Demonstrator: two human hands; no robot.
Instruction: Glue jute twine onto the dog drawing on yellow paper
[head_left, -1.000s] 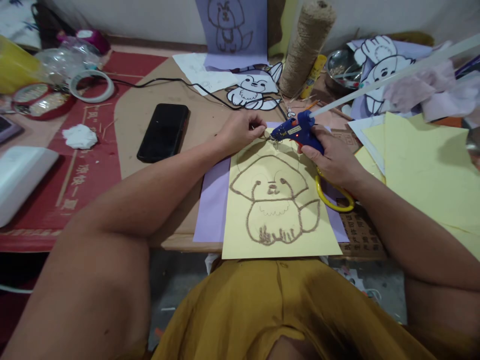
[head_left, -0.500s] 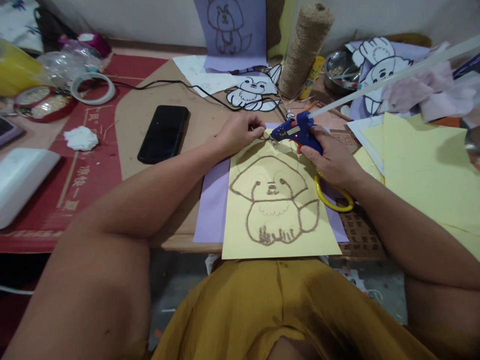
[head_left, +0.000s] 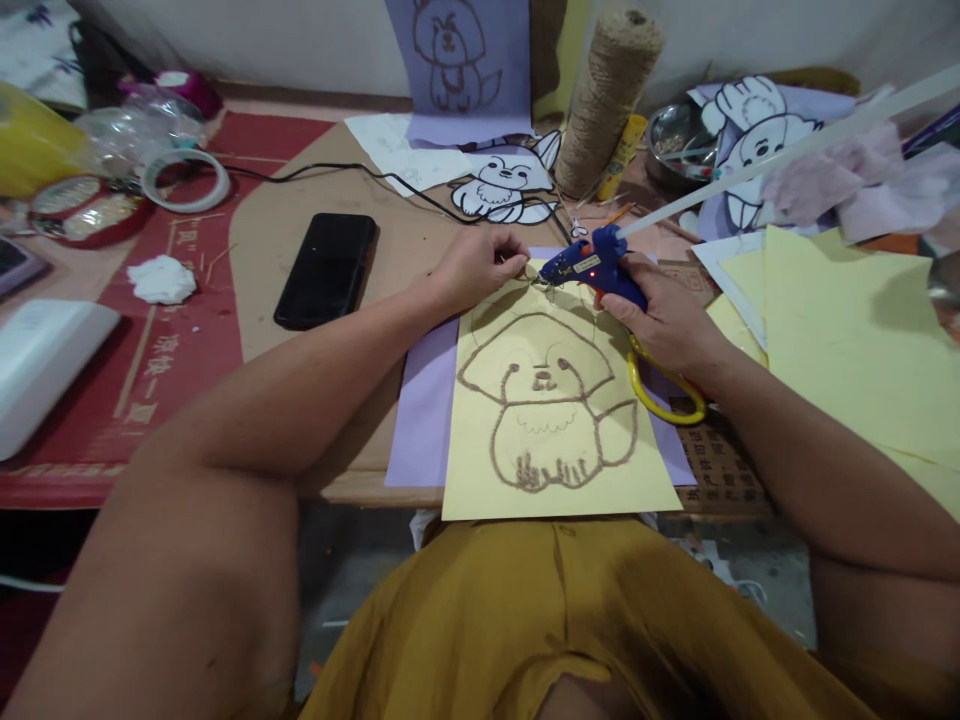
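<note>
Left hand (head_left: 484, 265): While its thumb and fingertips press together at the top of the yellow sheet (head_left: 472, 455), they seem to pinch a thin strand (head_left: 533, 276), too small to tell surely.
Right hand (head_left: 664, 310): wrapped around the blue glue gun (head_left: 589, 266), above the sheet's upper right.
Glue gun's direction: nozzle leftward, near the left fingertips; white glue stick (head_left: 720, 187) slants back up-right.
Brown outline: head, face, body, feet and tail look done.
Bare pencil: chest scallops and curves above the head, seemingly left.
Sheet's long axis: away from the person, over purple paper (head_left: 420, 430) on the counter (head_left: 315, 102); drawn head far, tail right.
</note>
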